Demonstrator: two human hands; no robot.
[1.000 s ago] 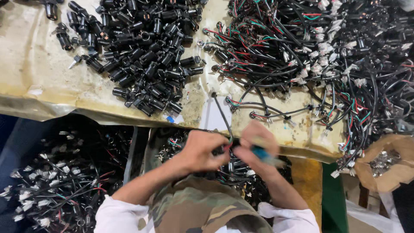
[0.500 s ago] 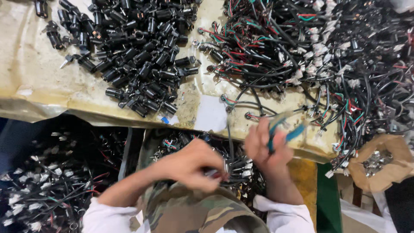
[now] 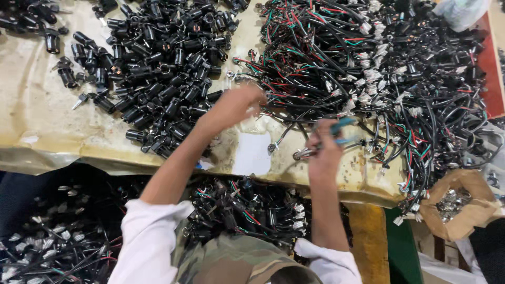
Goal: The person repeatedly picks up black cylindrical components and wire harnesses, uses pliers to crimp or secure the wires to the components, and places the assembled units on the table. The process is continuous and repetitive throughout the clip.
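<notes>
- Heap of black cylindrical plastic parts (image 3: 158, 68): all black, some w/ silver metal tips.
- Tangle of thin wire harnesses (image 3: 379, 68): mostly black, w/ red, green & white strands, white plug ends.
- Worn cream-yellow table cover (image 3: 37, 121): stained, brownish patches; white paper patch (image 3: 252, 152) on it.
- Small teal-handled tool (image 3: 342, 126) in right hand (image 3: 323, 150): teal/blue.
- Brown paper bag (image 3: 463, 210): silver bits inside.
- Sleeves (image 3: 150, 236) white; lap cloth (image 3: 236, 260) green-brown camo.

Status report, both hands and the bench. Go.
Left hand out over the pile of black barrels, grip unclear. Right hand gripping blue-handled pliers. Tangled wire heap close on the right.
</notes>
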